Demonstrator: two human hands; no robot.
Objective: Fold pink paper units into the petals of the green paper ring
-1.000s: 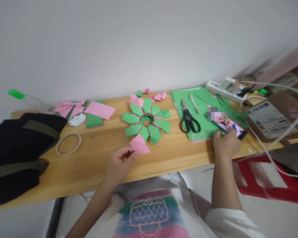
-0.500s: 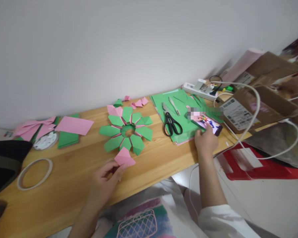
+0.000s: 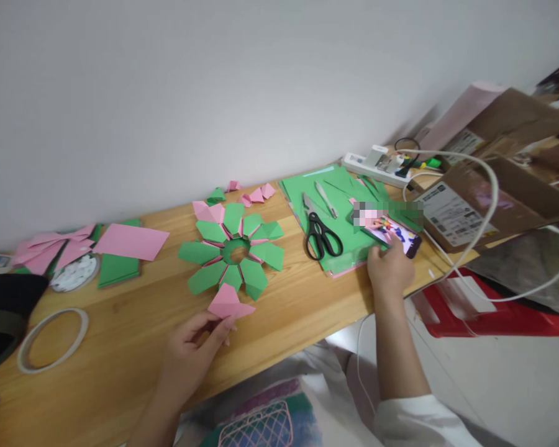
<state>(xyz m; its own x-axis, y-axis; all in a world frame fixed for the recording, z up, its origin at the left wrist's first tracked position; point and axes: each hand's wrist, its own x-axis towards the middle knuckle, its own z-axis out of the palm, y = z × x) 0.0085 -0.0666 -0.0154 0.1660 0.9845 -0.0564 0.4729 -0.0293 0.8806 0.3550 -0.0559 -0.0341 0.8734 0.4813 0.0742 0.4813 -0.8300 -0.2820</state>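
Between the thumb and fingers of my left hand (image 3: 202, 332) is a folded pink paper piece (image 3: 226, 302). It sits right at the near edge of a ring of green and pink folded paper (image 3: 233, 251); I cannot tell if the two touch. My right hand (image 3: 390, 270) is over a phone (image 3: 407, 244) with a lit screen, a finger stretched onto the glass and the thumb apart by its near edge. The phone lies partly on green paper sheets (image 3: 293, 186). Black-handled scissors (image 3: 323, 239) and a white cutter (image 3: 326, 198) rest on those sheets.
At the left are a roll of tape (image 3: 25, 354), a pink sheet (image 3: 133, 242) on green paper, and a white dotted round item (image 3: 74, 273). Small folded pink pieces (image 3: 257, 195) lie by the wall. A power strip (image 3: 363, 166), white cable (image 3: 491, 192) and cardboard box (image 3: 466, 208) stand right.
The view has shifted slightly. My left hand still holds the pink piece, now tilted a little differently. My right finger stays at the phone screen.
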